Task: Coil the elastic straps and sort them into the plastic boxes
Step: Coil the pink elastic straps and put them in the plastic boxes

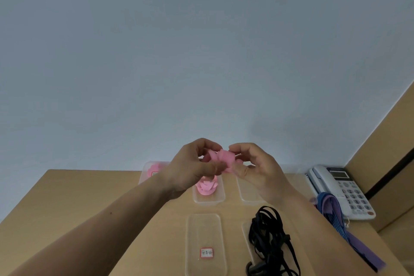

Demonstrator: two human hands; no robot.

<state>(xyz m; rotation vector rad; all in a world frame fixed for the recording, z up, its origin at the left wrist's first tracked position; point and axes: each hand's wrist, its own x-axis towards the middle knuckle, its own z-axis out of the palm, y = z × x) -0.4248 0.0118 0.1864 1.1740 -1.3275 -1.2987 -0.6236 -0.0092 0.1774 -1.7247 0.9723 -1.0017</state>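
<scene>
Pink strap (pixel 224 159), partly coiled, is pinched between the left hand (pixel 190 166) and right hand (pixel 255 170), raised above the bench (pixel 89 197). Behind them the middle box (pixel 218 198) and far-left box (pixel 143 178) hold pink coils (pixel 207 186); black straps (pixel 268 237) drape over the near-right box (pixel 245 228).

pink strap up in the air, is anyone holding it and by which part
Both hands hold the pink strap: the left hand pinches the left side of its bunched coil, the right hand the right side.
</scene>
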